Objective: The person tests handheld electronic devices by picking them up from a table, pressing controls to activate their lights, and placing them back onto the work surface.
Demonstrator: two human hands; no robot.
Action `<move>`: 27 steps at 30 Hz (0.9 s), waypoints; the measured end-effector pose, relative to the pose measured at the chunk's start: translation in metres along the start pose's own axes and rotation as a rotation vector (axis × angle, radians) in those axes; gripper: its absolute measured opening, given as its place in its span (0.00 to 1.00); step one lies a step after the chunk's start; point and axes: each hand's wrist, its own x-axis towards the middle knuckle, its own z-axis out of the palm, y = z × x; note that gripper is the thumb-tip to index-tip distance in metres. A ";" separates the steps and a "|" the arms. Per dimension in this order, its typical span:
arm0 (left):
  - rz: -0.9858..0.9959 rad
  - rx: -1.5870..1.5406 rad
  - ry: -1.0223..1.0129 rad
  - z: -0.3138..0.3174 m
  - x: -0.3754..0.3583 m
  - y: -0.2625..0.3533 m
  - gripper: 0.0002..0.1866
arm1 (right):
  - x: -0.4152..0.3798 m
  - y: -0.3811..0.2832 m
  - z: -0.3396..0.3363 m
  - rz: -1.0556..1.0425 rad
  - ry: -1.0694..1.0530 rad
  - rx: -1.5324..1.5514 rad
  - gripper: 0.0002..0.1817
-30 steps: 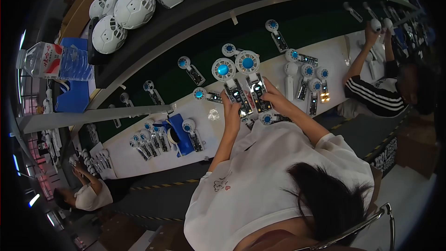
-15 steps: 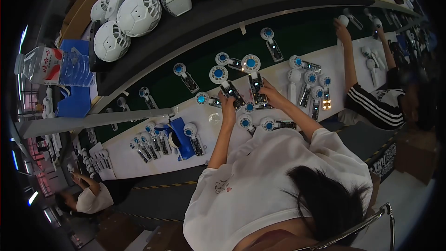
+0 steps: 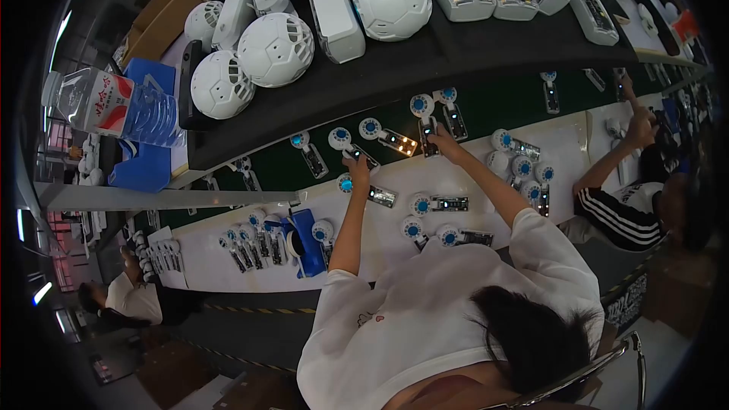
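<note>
My left hand (image 3: 358, 169) is closed on the handle of a fan-shaped unit (image 3: 340, 137) with a round white head, blue centre and exposed circuit board. It is over the green belt's near edge. Farther right, my right hand (image 3: 448, 146) grips a similar unit (image 3: 421, 105) by its dark handle, head pointing away from me. Between the hands lies another unit with orange lights lit (image 3: 397, 142). One more unit (image 3: 451, 112) touches or nearly touches the right-hand one. Just below my left hand is a unit with a lit board (image 3: 380, 196).
Several similar units (image 3: 453, 203) lie on the white worktop (image 3: 364, 247), with a cluster at right. A blue holder (image 3: 307, 239) stands at left. White ball-patterned housings (image 3: 276, 49) fill the black shelf (image 3: 486, 53) above the green belt (image 3: 486, 110). A co-worker's arm (image 3: 615, 156) reaches in at right.
My hands have moved apart and away from me, carrying the two units from above the worktop to the green belt. The view has shifted to show more of the shelf.
</note>
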 end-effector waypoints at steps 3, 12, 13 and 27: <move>-0.026 -0.028 0.015 0.000 0.005 0.009 0.24 | 0.013 -0.010 0.008 -0.075 0.071 -0.169 0.29; 0.028 0.102 0.171 -0.002 0.065 -0.027 0.30 | 0.100 0.032 0.026 -0.129 0.128 -0.366 0.28; 0.116 0.154 0.164 -0.003 0.067 -0.024 0.30 | 0.130 0.062 0.021 -0.293 0.180 -0.603 0.26; 0.035 0.625 0.545 0.064 0.011 -0.017 0.54 | 0.041 0.006 0.034 -0.104 0.657 -0.830 0.30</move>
